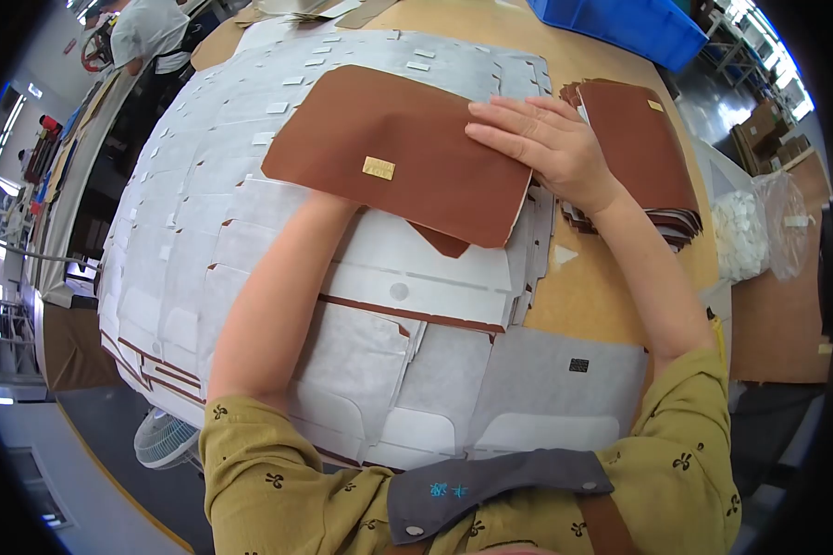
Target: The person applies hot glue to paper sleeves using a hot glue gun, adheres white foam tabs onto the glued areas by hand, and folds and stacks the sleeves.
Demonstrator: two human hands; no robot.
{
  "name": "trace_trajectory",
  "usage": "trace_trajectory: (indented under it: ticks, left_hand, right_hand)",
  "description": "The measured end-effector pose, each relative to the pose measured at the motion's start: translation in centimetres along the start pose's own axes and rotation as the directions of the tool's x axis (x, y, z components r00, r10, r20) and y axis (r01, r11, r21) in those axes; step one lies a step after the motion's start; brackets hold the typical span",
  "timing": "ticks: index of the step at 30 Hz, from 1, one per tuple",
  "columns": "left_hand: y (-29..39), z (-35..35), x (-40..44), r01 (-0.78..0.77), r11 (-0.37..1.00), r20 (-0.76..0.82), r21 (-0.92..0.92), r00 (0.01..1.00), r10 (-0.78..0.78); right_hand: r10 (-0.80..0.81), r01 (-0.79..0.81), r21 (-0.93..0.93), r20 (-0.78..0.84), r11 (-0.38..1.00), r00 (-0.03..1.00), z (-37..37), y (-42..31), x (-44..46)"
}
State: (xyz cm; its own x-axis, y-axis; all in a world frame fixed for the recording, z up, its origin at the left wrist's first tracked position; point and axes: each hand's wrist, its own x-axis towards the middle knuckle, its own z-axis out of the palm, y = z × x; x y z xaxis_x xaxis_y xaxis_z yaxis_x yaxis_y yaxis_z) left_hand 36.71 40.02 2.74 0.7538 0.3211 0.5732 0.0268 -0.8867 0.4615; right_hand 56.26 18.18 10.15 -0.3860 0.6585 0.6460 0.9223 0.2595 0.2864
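A brown leather-like sheet (389, 139) with rounded corners and a small gold label (379, 167) is raised at a tilt in front of me. My left hand is hidden beneath this sheet; only the forearm (292, 268) shows, so its fingers cannot be made out. My right hand (551, 148) rests on the sheet's right edge, fingers stretched out flat over the top, thumb out of sight. Below the sheet, a brown corner (440, 240) pokes out above white-backed pieces (416, 277).
Overlapping white-backed pieces (194, 213) with small white tabs spread over the table. A stack of brown sheets (634, 139) lies on the right, near a blue bin (611, 28). A clear plastic bag (777, 227) sits beyond the right edge. Another person (148, 42) is at the upper left.
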Motion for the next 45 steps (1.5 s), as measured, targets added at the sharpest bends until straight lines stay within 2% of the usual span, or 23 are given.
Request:
trace_trajectory:
  ticks: [3, 4, 5, 7, 9, 10, 12, 13, 15, 17, 18, 19, 21, 28, 31, 33, 36, 37, 39, 40, 42, 43, 45]
  left_hand:
    - [-0.3, 0.0, -0.1, 0.034, 0.999, 0.021, -0.026, 0.999, -0.034]
    - [-0.4, 0.0, -0.1, 0.045, 0.998, 0.025, -0.033, 0.999, -0.044]
    - [-0.5, -0.1, -0.1, 0.057, 0.998, 0.028, -0.039, 0.998, -0.055]
    - [-0.6, -0.3, -0.2, 0.071, 0.996, 0.027, -0.045, 0.997, -0.07]
    - [-0.6, -0.5, -0.2, 0.067, 0.992, 0.04, 0.107, 0.997, -0.071]
    - [-0.5, -0.5, -0.2, 0.066, 0.992, 0.041, 0.107, 0.997, -0.071]
    - [-0.5, -0.6, -0.2, 0.168, 0.949, 0.099, -0.266, 0.984, -0.147]
    - [-0.5, -0.7, -0.3, 0.171, 0.95, 0.097, -0.262, 0.984, -0.15]
    - [0.0, -0.8, -0.1, 0.133, 0.99, 0.082, 0.044, 0.987, -0.137]
    - [0.5, -1.1, 0.0, 0.136, 0.987, 0.102, 0.08, 0.984, -0.144]
    - [0.9, -1.1, 0.6, 0.134, 0.984, 0.124, 0.115, 0.981, -0.148]
    - [1.2, -1.2, 1.3, 0.131, 0.98, 0.145, 0.149, 0.978, -0.153]
    - [2.6, -1.8, 1.2, 0.124, 0.967, 0.183, 0.222, 0.969, -0.166]
    - [6.5, -3.6, 2.5, 0.079, 0.888, 0.308, 0.453, 0.921, -0.239]
    - [6.0, -3.4, 2.2, 0.057, 0.857, 0.341, 0.512, 0.902, -0.264]
    - [1.4, -1.2, 0.9, -0.037, 0.973, 0.077, 0.226, 0.997, 0.02]
    - [2.3, -1.6, 1.1, 0.086, 0.988, 0.107, 0.125, 0.989, -0.1]
    - [2.5, -1.5, 1.2, 0.084, 0.989, 0.105, 0.125, 0.99, -0.098]
    - [2.4, -1.2, 1.4, 0.143, 0.896, 0.047, 0.421, 0.983, -0.179]
    - [2.3, -1.3, 1.3, 0.137, 0.896, 0.04, 0.422, 0.985, -0.17]
    - [3.4, -1.8, 1.3, 0.185, 0.859, 0.124, 0.477, 0.954, -0.273]
    - [4.5, -2.2, 1.8, 0.292, 0.859, 0.137, 0.421, 0.916, -0.378]
    - [4.0, -1.8, 1.6, 0.266, 0.901, 0.05, 0.344, 0.953, -0.3]
  right_hand:
    - [-0.056, 0.055, 0.016, 0.027, 0.998, 0.998, 0.1, 0.2, -0.3]
    - [-0.078, 0.073, 0.037, 0.151, 0.997, 0.985, -0.4, 0.1, -0.7]
    - [-0.076, 0.071, 0.036, 0.157, 0.997, 0.985, -0.6, -0.3, -0.9]
    - [-0.042, -0.011, 0.218, 0.234, 0.976, 0.971, -0.9, -1.4, -1.0]
    - [-0.075, 0.033, 0.165, 0.259, 0.986, 0.963, -0.9, -1.8, -0.8]
    - [-0.108, 0.073, 0.154, 0.236, 0.985, 0.966, -0.9, -2.0, -0.7]
    - [-0.145, 0.116, 0.142, 0.211, 0.983, 0.967, -0.7, -2.6, -0.4]
    - [-0.151, 0.136, 0.103, 0.157, 0.985, 0.976, -0.6, -3.0, -0.2]
    - [-0.162, 0.156, 0.063, 0.1, 0.986, 0.982, -0.1, -3.8, 0.1]
    - [-0.189, 0.189, -0.014, 0.001, 0.982, 0.982, 0.2, -4.5, 0.4]
    - [-0.145, 0.146, 0.023, -0.036, 0.989, 0.989, 0.1, -5.0, 0.8]
    - [-0.146, 0.147, 0.023, -0.036, 0.989, 0.989, -0.2, -5.2, 1.2]
    - [0.0, 0.005, 0.21, -0.023, 0.978, 1.0, -0.9, -5.3, 2.0]
    - [0.072, -0.059, 0.226, -0.049, 0.972, 0.996, -1.8, -6.3, 3.0]
    - [0.185, -0.175, 0.269, -0.012, 0.947, 0.983, -2.2, -6.3, 3.6]
    - [0.328, -0.299, 0.385, -0.009, 0.873, 0.945, -2.3, -6.1, 3.9]
    - [0.39, -0.378, 0.456, 0.072, 0.806, 0.918, -3.1, -6.0, 4.8]
    - [0.388, -0.376, 0.454, 0.071, 0.808, 0.919, -3.1, -5.9, 4.9]
    - [0.438, -0.41, 0.522, 0.076, 0.748, 0.896, -3.2, -5.4, 5.2]
    - [0.434, -0.404, 0.516, 0.068, 0.755, 0.898, -3.2, -5.0, 5.5]
    - [0.751, -0.661, 0.643, 0.196, 0.388, 0.631, -3.6, -3.8, 6.1]
    - [0.751, -0.656, 0.636, 0.177, 0.406, 0.636, -3.3, -2.5, 6.2]
    - [0.847, -0.6, 0.761, 0.132, 0.247, 0.516, -2.2, -0.1, 6.5]
